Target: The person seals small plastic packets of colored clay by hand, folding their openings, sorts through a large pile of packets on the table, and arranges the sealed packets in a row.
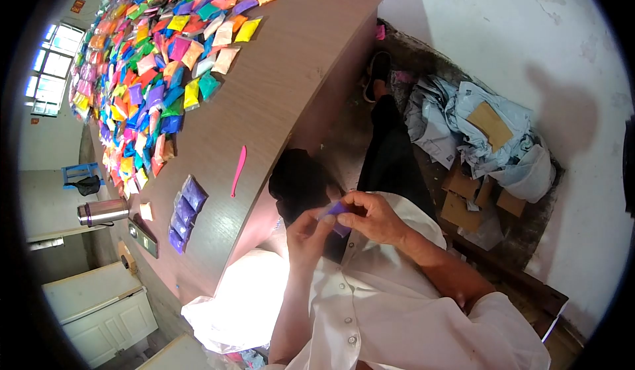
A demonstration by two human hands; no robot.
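Note:
Both hands are together over the lap, holding a small purple packet (335, 211). My left hand (308, 232) pinches it from one side, and my right hand (372, 216) grips the other side with thumb and fingers. On the brown table (264, 99) lies a short row of purple packets (187, 211). A pink plastic tool (239, 170) rests near the table's edge, between that row and my hands. Farther up the table spreads a large heap of small colourful packets (155, 72).
A metal thermos (104, 212) and a dark phone-like object (143, 238) stand or lie beyond the purple row. A white plastic bag (251, 297) hangs beside the table edge. Grey plastic wrapping (433, 122) and cardboard pieces (463, 208) lie by the wall.

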